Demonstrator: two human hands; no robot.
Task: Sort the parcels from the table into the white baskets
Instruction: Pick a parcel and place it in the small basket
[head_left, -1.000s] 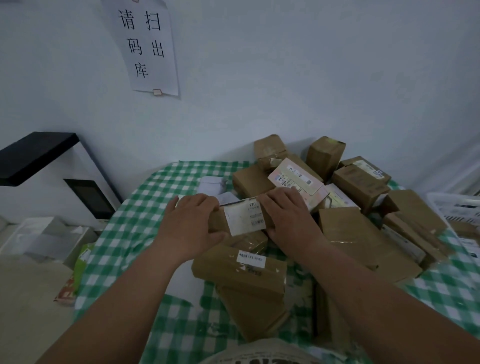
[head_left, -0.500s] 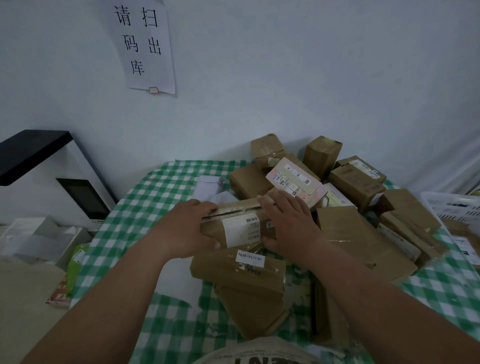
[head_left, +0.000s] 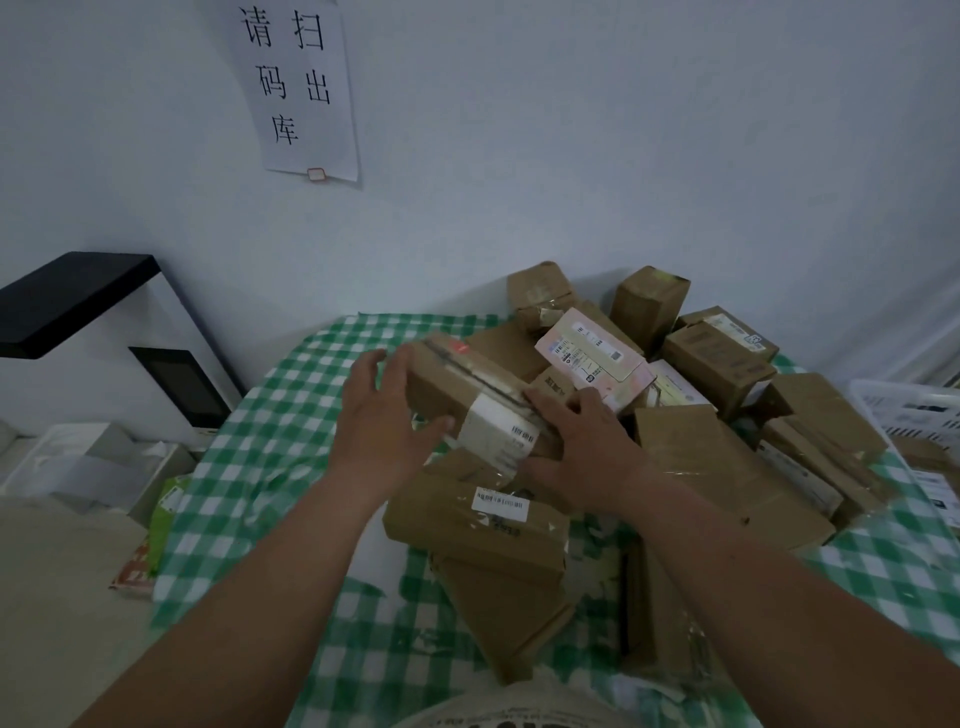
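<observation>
Both hands on one parcel (head_left: 472, 395), raised above pile at table (head_left: 270, 415) centre. Left hand (head_left: 387, 415) fingers curled round left end; right hand (head_left: 576, 447) grips right end. Advise: keep level, carry right to basket (head_left: 909, 410).

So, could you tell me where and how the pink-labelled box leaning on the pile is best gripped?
Probably by its two long edges, coming from above. The pink-labelled box lies tilted, broad label face up, on the brown parcels; its short ends look crowded by neighbours, while the long edges appear free for fingers.
</observation>
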